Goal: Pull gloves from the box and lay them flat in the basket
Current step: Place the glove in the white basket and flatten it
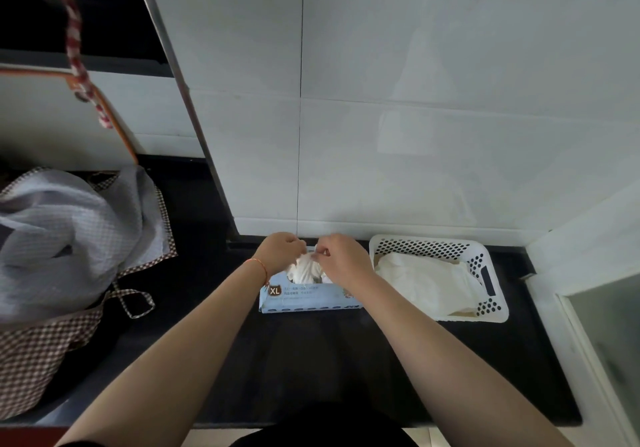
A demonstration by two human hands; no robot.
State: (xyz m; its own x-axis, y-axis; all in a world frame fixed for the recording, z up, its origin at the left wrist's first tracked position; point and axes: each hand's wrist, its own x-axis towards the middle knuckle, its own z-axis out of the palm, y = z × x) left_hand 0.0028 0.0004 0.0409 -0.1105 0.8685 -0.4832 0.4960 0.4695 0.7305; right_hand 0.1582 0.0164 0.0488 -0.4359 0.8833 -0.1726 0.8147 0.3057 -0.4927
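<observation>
head view looks down on a black counter (pixel 311 360) with a pale blue glove box (pixel 304 296) standing near the tiled wall (pixel 381 152), and a white perforated basket (pixel 491 280) just beside it on the right. both hands meet over the box's opening: the left hand (pixel 278 251) and the right hand (pixel 341 256) each have fingers curled and pinching a bunched white glove (pixel 306 270) that stands part way out of the slot, its lower end not yet free of the box. the basket already holds a layer of white gloves (pixel 426 284) lying fairly flat, so by my reading the task is under way, with this glove to be drawn clear, carried across and spread on top, and more after it; how many remain in the box cannot be seen. for room, the path from box to basket is short and unobstructed, over the basket's near-left rim. the wall is close behind the hands, so lifting up and toward the person looks freer than going back. to the left a checked cloth bag (pixel 69 256) sits well apart, and a bare stretch of counter lies in front of the box. the counter's front edge lies near the body, and a raised ledge (pixel 571 256) bounds the right side beyond the basket
</observation>
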